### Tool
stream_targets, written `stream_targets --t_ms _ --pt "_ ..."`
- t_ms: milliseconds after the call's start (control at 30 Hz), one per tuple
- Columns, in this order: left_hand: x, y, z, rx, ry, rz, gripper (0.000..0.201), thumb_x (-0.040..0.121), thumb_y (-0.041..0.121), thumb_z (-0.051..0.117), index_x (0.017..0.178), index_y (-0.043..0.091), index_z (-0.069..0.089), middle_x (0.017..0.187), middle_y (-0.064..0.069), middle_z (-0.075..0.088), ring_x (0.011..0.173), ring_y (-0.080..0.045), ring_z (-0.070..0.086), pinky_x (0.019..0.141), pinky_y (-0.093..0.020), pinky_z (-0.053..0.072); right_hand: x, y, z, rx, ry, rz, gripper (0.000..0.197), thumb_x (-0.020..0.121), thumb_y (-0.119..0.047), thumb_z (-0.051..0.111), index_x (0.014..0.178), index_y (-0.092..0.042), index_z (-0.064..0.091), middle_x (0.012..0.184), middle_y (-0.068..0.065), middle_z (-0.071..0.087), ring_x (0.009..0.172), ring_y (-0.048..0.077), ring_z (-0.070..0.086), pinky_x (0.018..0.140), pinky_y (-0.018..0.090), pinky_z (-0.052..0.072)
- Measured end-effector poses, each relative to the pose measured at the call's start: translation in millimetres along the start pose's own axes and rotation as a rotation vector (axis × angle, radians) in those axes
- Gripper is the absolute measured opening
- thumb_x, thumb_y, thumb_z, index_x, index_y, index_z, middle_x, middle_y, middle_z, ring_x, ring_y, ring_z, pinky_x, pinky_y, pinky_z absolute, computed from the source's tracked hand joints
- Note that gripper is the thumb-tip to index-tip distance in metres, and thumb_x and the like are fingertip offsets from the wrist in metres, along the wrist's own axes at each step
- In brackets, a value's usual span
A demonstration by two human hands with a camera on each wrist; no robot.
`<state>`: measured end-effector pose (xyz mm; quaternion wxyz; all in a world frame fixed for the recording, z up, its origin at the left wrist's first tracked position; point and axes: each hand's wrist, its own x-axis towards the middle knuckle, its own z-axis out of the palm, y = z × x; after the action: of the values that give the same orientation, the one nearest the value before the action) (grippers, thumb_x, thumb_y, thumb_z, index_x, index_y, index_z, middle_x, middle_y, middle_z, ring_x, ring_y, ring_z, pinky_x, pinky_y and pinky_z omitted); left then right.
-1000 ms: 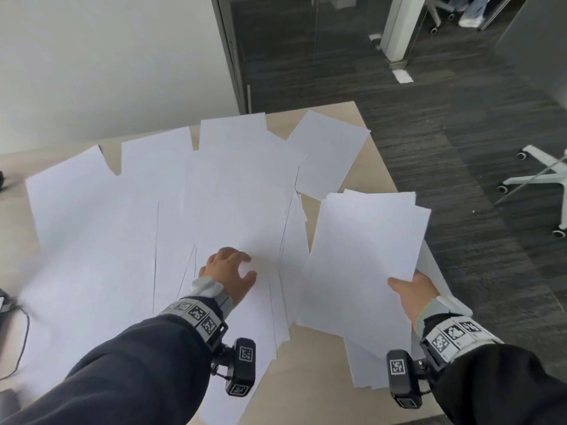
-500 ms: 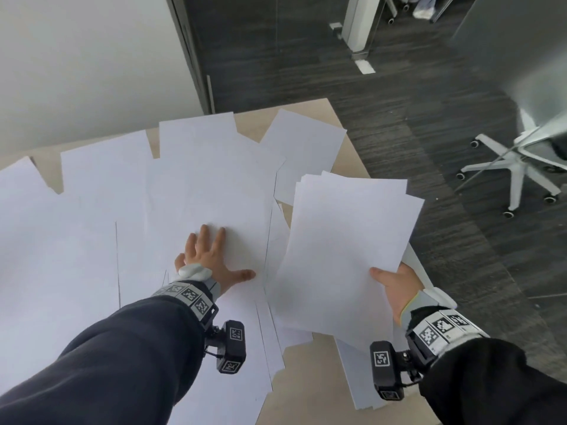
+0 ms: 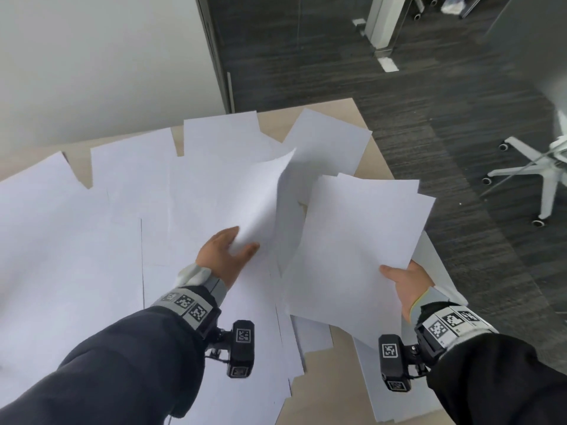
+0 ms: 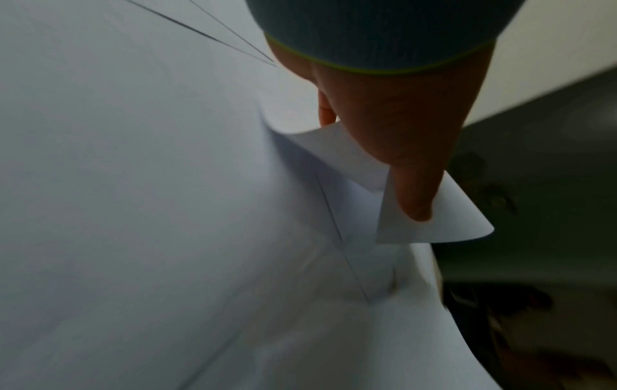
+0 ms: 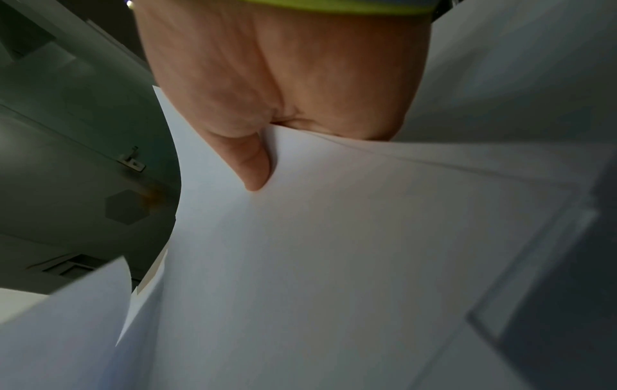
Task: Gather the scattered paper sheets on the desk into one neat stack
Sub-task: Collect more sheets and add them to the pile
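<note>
White paper sheets (image 3: 76,240) lie scattered and overlapping across the pale wooden desk (image 3: 319,115). My left hand (image 3: 228,256) pinches the near edge of one sheet (image 3: 245,191), which curls up off the pile; in the left wrist view the thumb (image 4: 414,190) presses on its corner (image 4: 444,227). My right hand (image 3: 405,280) grips a bundle of several sheets (image 3: 359,240) by its near right corner and holds it above the desk's right side. The right wrist view shows the thumb (image 5: 250,163) on top of that bundle (image 5: 333,264), the fingers hidden beneath.
More sheets (image 3: 399,378) lie under the held bundle and overhang the desk's right edge. Dark carpet (image 3: 460,210) runs along the right, with a white swivel chair base (image 3: 534,173) on it. A white wall (image 3: 92,56) stands behind the desk.
My left hand, which lay flat with spread fingers on the pile, now pinches one sheet and has lifted it. The right hand keeps the bundle in much the same place.
</note>
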<state>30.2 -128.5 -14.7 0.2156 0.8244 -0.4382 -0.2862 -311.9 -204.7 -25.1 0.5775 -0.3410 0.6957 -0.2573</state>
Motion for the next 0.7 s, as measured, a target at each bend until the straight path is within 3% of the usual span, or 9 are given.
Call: stream_targets --t_ms 100,200,267,333,367,433,500,567,700 --pt "-17 22 13 0.032 -0.104 0.152 0.072 0.088 0.059 0.066 0.148 0.023 0.050 0.154 0.005 0.047 0.142 -0.017 0.043 0.119 -0.038 0.033 4 0 9 -0.002 -0.022 0.011 0.024 0.088 -0.001 0.063 0.096 -0.022 0.069 0.098 0.005 0.072 0.099 0.035 0.065 0.099 0.061 0.046" --pt "-32 39 35 0.153 -0.264 0.296 0.074 0.084 0.073 0.058 0.144 0.031 0.051 0.159 0.014 0.036 0.151 -0.012 0.025 0.124 -0.041 0.023 1 -1 16 0.003 -0.016 0.034 0.015 0.086 -0.024 0.064 0.099 -0.025 0.071 0.099 0.006 0.073 0.100 0.037 0.066 0.099 0.060 0.048" --pt "-41 46 50 0.265 -0.388 0.323 0.074 0.080 0.082 0.051 0.141 0.040 0.048 0.163 0.017 0.025 0.154 -0.011 0.011 0.125 -0.045 0.014 -3 -4 17 -0.053 0.028 0.083 0.053 0.086 -0.056 0.058 0.122 -0.018 0.065 0.117 0.009 0.068 0.111 0.037 0.061 0.107 0.054 0.042" --pt "-48 47 61 0.368 -0.467 0.359 0.080 0.077 0.087 0.045 0.143 0.042 0.043 0.167 0.016 0.012 0.155 -0.012 -0.002 0.125 -0.047 0.007 -4 -5 17 -0.054 0.026 0.143 0.083 0.088 -0.072 0.042 0.145 -0.012 0.044 0.147 0.015 0.048 0.135 0.037 0.044 0.117 0.049 0.029" --pt "-51 46 65 0.410 -0.490 0.388 0.082 0.077 0.088 0.044 0.145 0.042 0.041 0.168 0.016 0.007 0.155 -0.012 -0.006 0.125 -0.048 0.005 -6 -6 17 -0.019 -0.001 0.153 0.089 0.087 -0.075 0.039 0.150 -0.012 0.037 0.154 0.015 0.039 0.142 0.036 0.036 0.118 0.048 0.025" --pt "-57 47 71 0.448 -0.531 0.443 0.084 0.078 0.087 0.042 0.149 0.042 0.035 0.168 0.017 0.002 0.155 -0.010 -0.009 0.125 -0.047 0.003 -7 -3 17 0.004 -0.032 0.123 0.091 0.076 -0.080 0.053 0.141 -0.016 0.050 0.144 0.012 0.052 0.134 0.034 0.048 0.116 0.048 0.032" --pt "-58 47 69 0.433 -0.552 0.468 0.079 0.083 0.082 0.043 0.150 0.043 0.033 0.167 0.019 0.005 0.154 -0.008 -0.004 0.123 -0.045 0.005 -2 6 15 -0.004 -0.018 0.043 0.056 0.071 -0.060 0.076 0.111 -0.022 0.072 0.112 0.004 0.074 0.108 0.031 0.067 0.106 0.052 0.045" --pt "-49 45 61 0.422 -0.482 0.444 0.073 0.088 0.077 0.044 0.151 0.043 0.031 0.167 0.019 0.006 0.155 -0.009 0.000 0.122 -0.045 0.006 6 16 14 -0.029 -0.025 0.013 0.016 0.081 -0.026 0.077 0.096 -0.021 0.075 0.099 0.005 0.077 0.097 0.032 0.070 0.099 0.057 0.050" --pt "-4 28 28 0.405 -0.180 0.086 0.088 0.085 0.078 0.047 0.157 0.040 0.013 0.168 0.008 -0.009 0.155 -0.021 -0.007 0.122 -0.051 0.006 3 9 13 0.000 -0.044 0.017 0.014 0.088 -0.010 0.070 0.099 -0.018 0.073 0.101 0.008 0.075 0.097 0.034 0.069 0.096 0.057 0.051"
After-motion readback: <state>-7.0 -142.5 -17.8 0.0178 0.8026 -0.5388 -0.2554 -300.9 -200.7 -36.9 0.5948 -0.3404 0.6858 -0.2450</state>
